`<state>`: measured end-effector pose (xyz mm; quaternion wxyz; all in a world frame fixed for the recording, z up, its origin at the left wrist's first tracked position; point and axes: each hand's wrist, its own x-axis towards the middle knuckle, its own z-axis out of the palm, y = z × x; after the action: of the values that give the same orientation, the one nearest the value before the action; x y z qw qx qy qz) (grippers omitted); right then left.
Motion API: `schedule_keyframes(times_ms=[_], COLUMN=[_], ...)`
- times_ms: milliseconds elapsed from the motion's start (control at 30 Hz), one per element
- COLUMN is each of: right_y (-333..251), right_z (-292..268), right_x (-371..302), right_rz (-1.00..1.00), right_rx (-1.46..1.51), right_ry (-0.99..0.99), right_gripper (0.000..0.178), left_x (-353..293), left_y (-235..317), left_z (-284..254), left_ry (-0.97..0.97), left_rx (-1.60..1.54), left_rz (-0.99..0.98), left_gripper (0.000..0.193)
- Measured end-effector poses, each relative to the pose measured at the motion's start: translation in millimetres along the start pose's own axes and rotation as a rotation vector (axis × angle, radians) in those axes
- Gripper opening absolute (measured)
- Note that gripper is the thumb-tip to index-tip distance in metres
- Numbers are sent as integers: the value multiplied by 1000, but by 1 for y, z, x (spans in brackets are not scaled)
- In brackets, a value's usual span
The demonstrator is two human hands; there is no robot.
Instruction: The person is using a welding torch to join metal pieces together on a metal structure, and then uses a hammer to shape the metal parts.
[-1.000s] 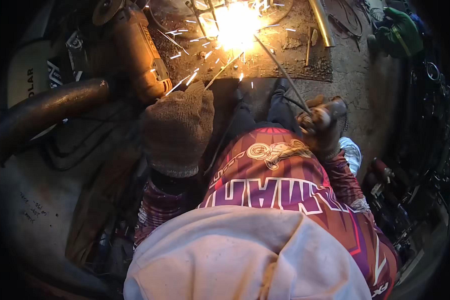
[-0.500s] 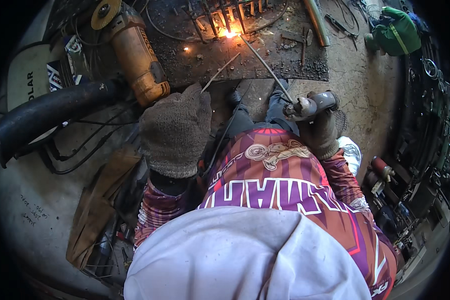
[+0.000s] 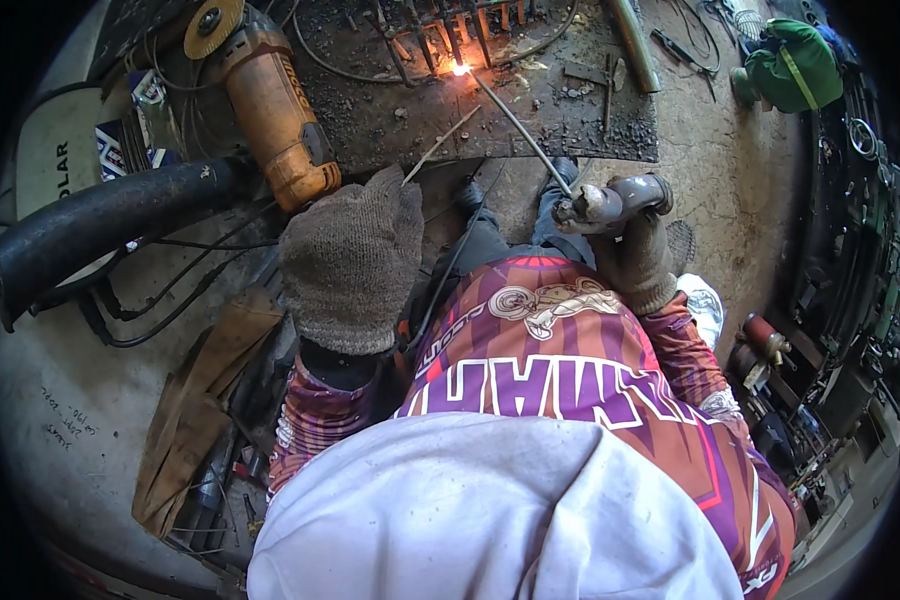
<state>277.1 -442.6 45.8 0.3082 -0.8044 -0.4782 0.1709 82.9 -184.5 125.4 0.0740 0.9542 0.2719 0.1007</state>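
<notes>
My left hand [image 3: 352, 262], in a thick grey-brown knit glove, is closed on a thin welding rod [image 3: 440, 146] that slants up over the bench edge. My right hand [image 3: 638, 262], also gloved, grips a grey electrode holder [image 3: 620, 202], which partly hides the fingers. A longer welding rod [image 3: 525, 133] runs from this holder toward the bench. Its far tip is at a small bright glowing spot, at the foot of several upright metal bars [image 3: 433, 45]. Orange light falls on the bars and the bench around them.
The dark metal bench [image 3: 570, 125] carries scraps, grit and a pipe [image 3: 632, 45]. An orange angle grinder [image 3: 275, 115] lies at its left, beside a thick black pipe [image 3: 120, 215] and cables. A green bag [image 3: 795, 65] and racked metal stock [image 3: 850, 230] are at right.
My right hand and the electrode holder have shifted slightly left and upward, with the long rod's tip moving left. A small spark on the bench has gone out. My left hand stays put.
</notes>
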Motion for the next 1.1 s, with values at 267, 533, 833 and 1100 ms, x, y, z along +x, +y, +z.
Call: schedule_keyframes(times_ms=[267,533,833,1100], right_y=[13,20,0,24], right_z=[10,-3,-10,-33], right_x=[-17,-33,-31,-29], right_rz=[-20,127,153,102], right_rx=[11,133,265,299], right_ry=[39,-74,220,310], right_gripper=[43,34,37,42], left_x=[0,-2,4,20], left_y=[2,0,8,27], left_z=[-4,-1,-6,2], left_ry=[-53,-12,-57,-78], left_rx=[10,7,-24,-87], left_rz=[-42,-15,-63,-71], left_gripper=[23,20,24,24])
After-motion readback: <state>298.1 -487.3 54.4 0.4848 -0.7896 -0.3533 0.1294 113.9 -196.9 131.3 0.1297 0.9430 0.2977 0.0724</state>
